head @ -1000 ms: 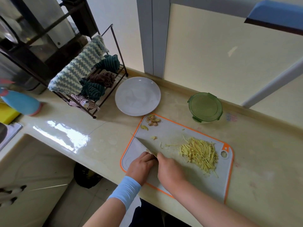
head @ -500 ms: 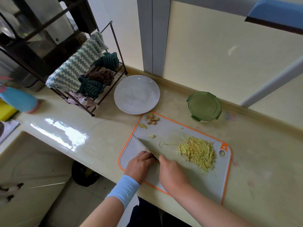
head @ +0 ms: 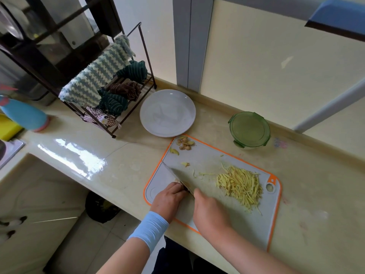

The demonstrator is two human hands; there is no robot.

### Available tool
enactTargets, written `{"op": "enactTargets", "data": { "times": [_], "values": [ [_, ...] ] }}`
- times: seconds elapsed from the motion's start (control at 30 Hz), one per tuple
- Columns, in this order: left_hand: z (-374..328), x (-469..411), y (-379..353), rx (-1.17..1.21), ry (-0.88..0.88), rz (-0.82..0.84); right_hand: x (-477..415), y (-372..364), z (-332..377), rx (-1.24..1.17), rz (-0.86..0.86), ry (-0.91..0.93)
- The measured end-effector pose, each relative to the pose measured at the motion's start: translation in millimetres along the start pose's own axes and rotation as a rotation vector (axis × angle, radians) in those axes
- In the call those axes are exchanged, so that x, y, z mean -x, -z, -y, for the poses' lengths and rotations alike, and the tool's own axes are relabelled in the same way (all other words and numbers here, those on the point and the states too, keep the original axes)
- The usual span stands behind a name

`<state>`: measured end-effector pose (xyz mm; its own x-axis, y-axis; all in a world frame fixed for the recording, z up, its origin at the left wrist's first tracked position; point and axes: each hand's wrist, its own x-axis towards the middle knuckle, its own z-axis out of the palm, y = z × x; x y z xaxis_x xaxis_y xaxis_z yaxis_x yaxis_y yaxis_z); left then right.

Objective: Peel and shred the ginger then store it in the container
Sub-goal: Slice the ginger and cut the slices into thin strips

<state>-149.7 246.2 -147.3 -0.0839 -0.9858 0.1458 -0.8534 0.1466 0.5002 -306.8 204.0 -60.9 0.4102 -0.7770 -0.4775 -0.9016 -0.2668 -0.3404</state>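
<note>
A grey cutting board [head: 205, 155] with an orange rim lies on the counter. On its right side is a pile of shredded ginger [head: 240, 184]. Ginger peels [head: 184, 143] sit at its far left corner, with a few loose scraps nearby. My right hand [head: 210, 211] grips the handle of a knife [head: 173, 174], whose blade points away to the left over the board. My left hand [head: 167, 196], fingers curled, holds a small ginger piece against the blade; the piece is almost hidden under the fingertips. The green container [head: 249, 129] stands beyond the board with its lid on.
A white plate [head: 167, 112] sits behind the board's left corner. A dark wire rack [head: 126, 89] with cloths stands further left, and a blue bottle [head: 23, 114] lies at the far left by the sink edge. The counter's front edge runs under my wrists.
Both hands have stayed at the board's near left with the knife against the ginger piece. The view has shifted slightly; nothing else moved.
</note>
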Motion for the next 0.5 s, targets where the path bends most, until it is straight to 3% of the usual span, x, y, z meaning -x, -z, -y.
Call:
{"op": "enactTargets", "data": {
  "times": [0.5],
  "values": [
    [-2, 3, -3, 0.001, 0.01, -0.038, 8, -11, -15, -0.046, -0.024, -0.003]
  ]
}}
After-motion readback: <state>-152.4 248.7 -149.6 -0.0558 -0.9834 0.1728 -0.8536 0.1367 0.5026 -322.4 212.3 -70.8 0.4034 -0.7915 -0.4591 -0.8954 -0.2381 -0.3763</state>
